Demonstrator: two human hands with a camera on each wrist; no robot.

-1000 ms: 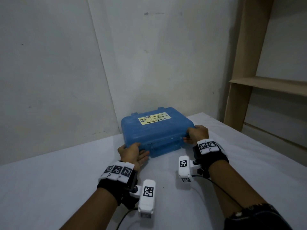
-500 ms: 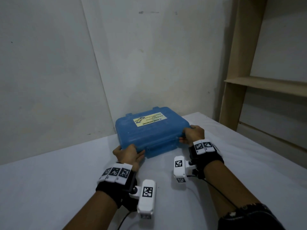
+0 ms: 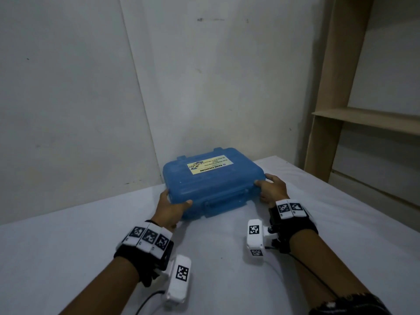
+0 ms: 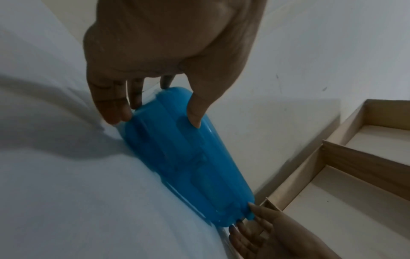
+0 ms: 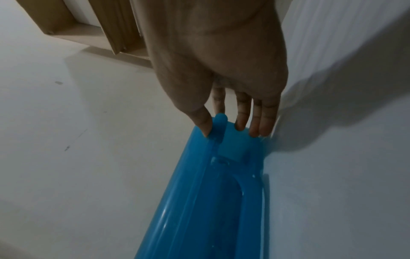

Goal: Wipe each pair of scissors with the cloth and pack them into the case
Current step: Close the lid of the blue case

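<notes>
A closed blue plastic case (image 3: 211, 180) with a yellow label lies on the white table (image 3: 68, 258) near the back wall. My left hand (image 3: 170, 206) grips its front left corner, thumb on the lid and fingers underneath, as the left wrist view shows on the case (image 4: 188, 157). My right hand (image 3: 270, 189) holds the front right corner, thumb on the lid edge and fingers against the side of the case (image 5: 210, 192). No scissors or cloth are in view.
A wooden shelf unit (image 3: 341, 114) stands at the right beyond the table's edge. White walls close off the back, right behind the case.
Both hands have kept their hold on the case's front corners. The case has slid slightly away, toward the back wall.
</notes>
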